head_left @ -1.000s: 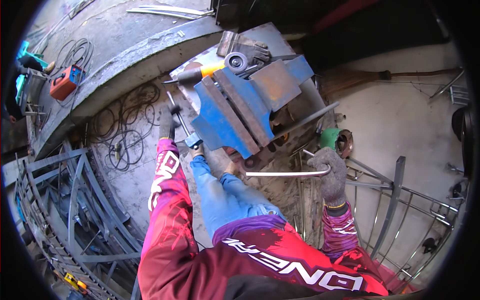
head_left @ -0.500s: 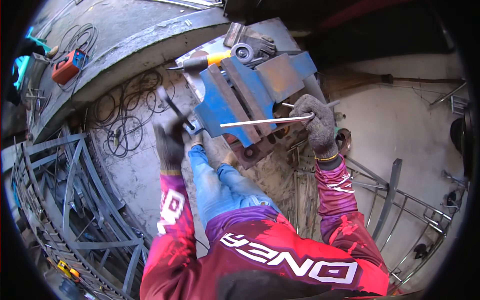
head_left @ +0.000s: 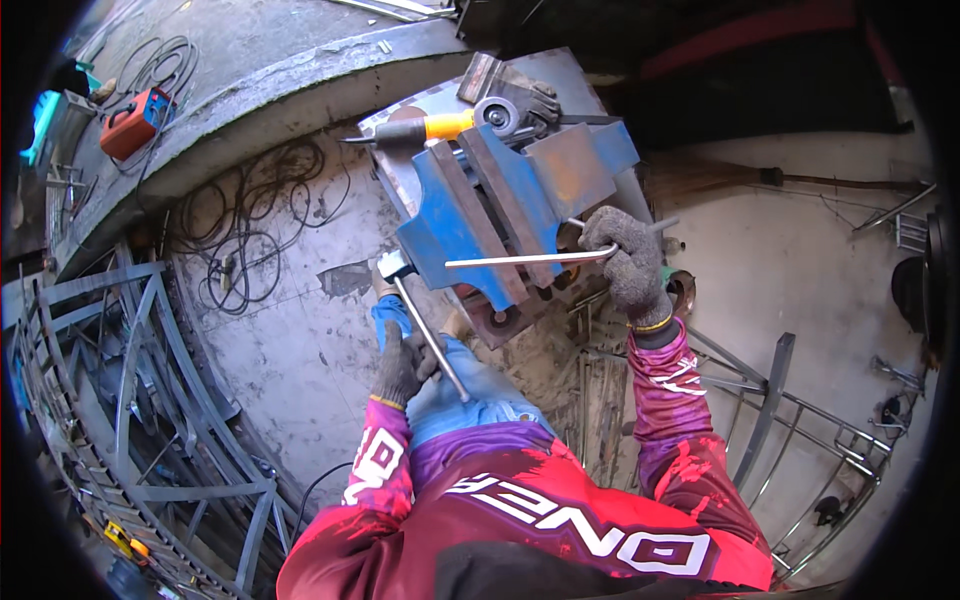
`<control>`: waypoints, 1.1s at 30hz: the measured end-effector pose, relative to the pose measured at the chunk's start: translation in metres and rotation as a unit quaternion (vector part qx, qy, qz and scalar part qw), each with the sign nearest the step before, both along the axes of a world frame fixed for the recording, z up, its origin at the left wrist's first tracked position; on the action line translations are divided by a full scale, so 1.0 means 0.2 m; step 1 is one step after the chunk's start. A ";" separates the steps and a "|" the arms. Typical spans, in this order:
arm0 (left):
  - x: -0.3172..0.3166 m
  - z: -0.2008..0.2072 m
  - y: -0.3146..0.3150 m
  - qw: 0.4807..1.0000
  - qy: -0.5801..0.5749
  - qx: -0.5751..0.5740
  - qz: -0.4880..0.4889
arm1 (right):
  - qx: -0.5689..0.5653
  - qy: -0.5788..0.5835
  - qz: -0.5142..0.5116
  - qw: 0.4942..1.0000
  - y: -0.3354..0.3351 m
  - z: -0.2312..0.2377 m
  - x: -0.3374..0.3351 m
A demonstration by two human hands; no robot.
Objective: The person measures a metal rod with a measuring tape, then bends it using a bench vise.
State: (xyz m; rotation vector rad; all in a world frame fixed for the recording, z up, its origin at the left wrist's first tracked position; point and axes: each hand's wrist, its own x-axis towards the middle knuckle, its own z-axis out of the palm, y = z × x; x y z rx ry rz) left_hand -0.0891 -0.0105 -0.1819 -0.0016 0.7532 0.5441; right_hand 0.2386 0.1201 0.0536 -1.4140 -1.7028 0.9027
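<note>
A blue bench vise stands in front of me, with a gap between its jaws. Its steel handle bar slants from the screw head toward my waist. My left hand, in a dark grey glove, is beside this bar with thumb and fingers apart, the fingertips at the bar. My right hand, also gloved, is closed around a bent metal rod. One leg of the rod reaches left across the front of the vise, above the jaws' near ends. Part of the rod is hidden in my fist.
Behind the vise a yellow angle grinder and spare work gloves lie on the metal bench. Cables coil on the floor to the left. Metal frames stack at left, and a tubular frame lies at right.
The vise handle has swung from pointing away up-left to pointing toward me. My left hand has moved nearer and rightward. My right hand still holds the rod, slightly lower in view.
</note>
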 end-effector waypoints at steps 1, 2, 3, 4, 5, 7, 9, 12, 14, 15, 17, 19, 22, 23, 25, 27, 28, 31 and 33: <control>-0.03 0.19 0.03 0.996 -0.053 0.059 0.041 | 0.008 -0.036 0.003 0.999 0.02 0.01 0.01; -0.07 0.34 0.12 0.984 -0.064 0.151 0.072 | 0.008 -0.033 0.003 0.999 0.02 0.03 0.01; -0.11 0.43 0.23 0.964 -0.032 0.226 0.135 | 0.023 -0.058 0.018 0.998 0.04 0.05 0.00; -0.12 0.47 0.34 0.954 0.022 0.134 0.269 | 0.038 -0.086 0.031 0.995 0.05 0.07 0.01; -0.16 0.47 0.49 0.926 0.080 0.270 0.251 | 0.031 -0.087 0.035 0.995 0.06 0.07 0.02; -0.17 0.35 0.74 0.897 0.263 0.339 0.106 | 0.033 -0.095 0.033 0.994 0.07 0.08 0.04; -0.17 -0.01 0.84 0.768 0.410 0.471 0.140 | 0.033 -0.089 0.041 0.995 0.10 0.09 -0.01; 0.09 -0.03 1.03 0.811 0.429 0.291 0.270 | 0.021 -0.113 0.033 0.993 0.07 0.06 0.01; 0.10 0.02 1.14 0.624 0.593 0.407 0.305 | 0.035 -0.131 0.028 0.990 0.06 0.09 -0.01; 0.06 0.05 1.15 0.677 0.526 0.367 0.361 | 0.052 -0.133 0.029 0.989 0.07 0.11 -0.02; 0.04 0.04 1.00 0.570 0.678 0.361 0.294 | 0.043 -0.123 0.020 0.991 0.05 0.13 0.02; -0.07 -0.24 0.69 0.629 0.698 0.267 0.215 | 0.066 -0.105 0.019 0.992 0.06 0.14 -0.02; 0.14 -0.06 0.43 0.894 0.354 -0.229 0.150 | 0.049 -0.135 0.003 0.990 0.02 0.11 0.02; 0.11 -0.07 0.44 0.891 0.360 -0.227 0.157 | 0.052 -0.127 0.007 0.991 0.03 0.12 0.01; 0.08 -0.19 0.39 0.850 0.464 0.239 0.064 | 0.028 -0.119 0.014 0.992 0.00 0.13 0.01; 0.02 -0.41 0.48 0.794 0.515 0.324 -0.004 | 0.026 -0.114 0.018 0.993 -0.02 0.16 0.00; -0.06 -0.56 0.56 0.718 0.564 0.402 -0.069 | 0.029 -0.103 0.027 0.994 0.01 0.16 -0.03; -0.04 -0.80 0.52 0.734 0.502 0.423 -0.171 | 0.034 -0.079 0.033 0.996 0.01 0.11 -0.04; -0.19 -0.95 0.30 0.777 0.503 0.366 -0.094 | 0.011 -0.012 0.056 0.998 0.05 0.13 -0.12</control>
